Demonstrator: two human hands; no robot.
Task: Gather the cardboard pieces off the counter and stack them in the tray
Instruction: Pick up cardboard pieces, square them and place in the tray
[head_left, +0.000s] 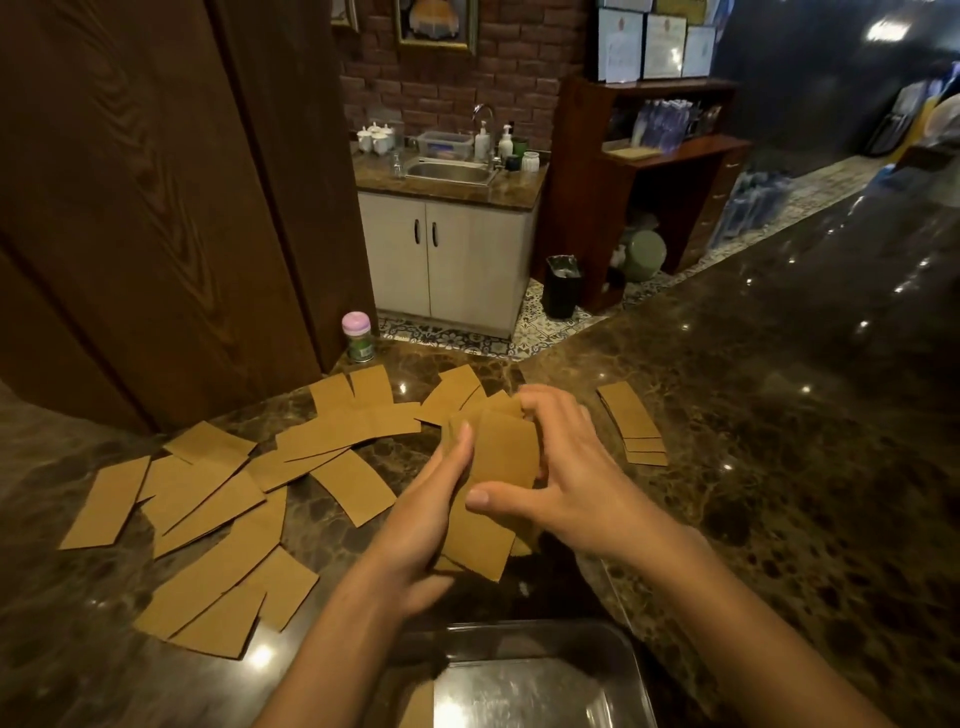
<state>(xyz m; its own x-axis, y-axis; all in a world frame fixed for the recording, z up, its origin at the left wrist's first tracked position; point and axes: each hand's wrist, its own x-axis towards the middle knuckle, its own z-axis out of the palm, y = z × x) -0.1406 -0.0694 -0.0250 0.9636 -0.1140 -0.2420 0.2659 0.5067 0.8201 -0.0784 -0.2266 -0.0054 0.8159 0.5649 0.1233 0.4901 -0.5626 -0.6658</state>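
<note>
Both hands hold a small bundle of brown cardboard pieces (496, 483) above the dark marble counter (779, 441). My left hand (421, 525) grips the bundle's left edge and my right hand (566, 467) closes over its top and right side. Several loose cardboard pieces (208, 499) lie spread over the counter to the left. A small fanned set of pieces (631, 421) lies to the right of my hands. A shiny metal tray (618, 670) sits at the near edge below my arms, with a cardboard piece (418, 706) at its left side.
A small green jar with a pink lid (357, 336) stands at the counter's far edge by the dark wooden panel (156, 208). Beyond the counter are a sink cabinet (452, 249), a black bin (562, 286) and wooden shelves (660, 171).
</note>
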